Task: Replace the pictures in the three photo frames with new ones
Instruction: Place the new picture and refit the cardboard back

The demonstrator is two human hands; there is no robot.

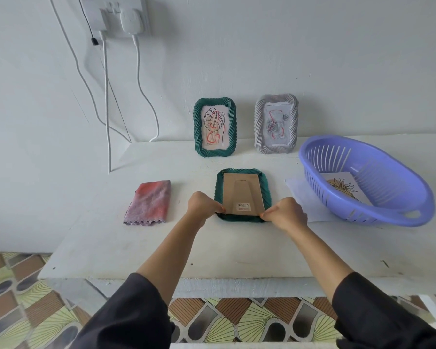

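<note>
A dark green photo frame [264, 190] lies face down in the middle of the white table, its brown cardboard back [242, 195] up, with the stand flat. My left hand [202, 204] pinches the near left corner of the cardboard back. My right hand [285, 214] pinches its near right corner. Against the wall stand a second green frame [198, 127] with a leaf drawing and a grey frame [258, 122] with a rose drawing. A loose picture [344, 188] with a line drawing lies inside the purple basket [398, 212].
A folded pink-grey cloth [149, 203] lies left of the flat frame. A white sheet of paper [302, 197] sticks out from under the basket. Charger cables [107, 109] hang from a wall socket down to the table's back left. The table's front edge [212, 275] is near me.
</note>
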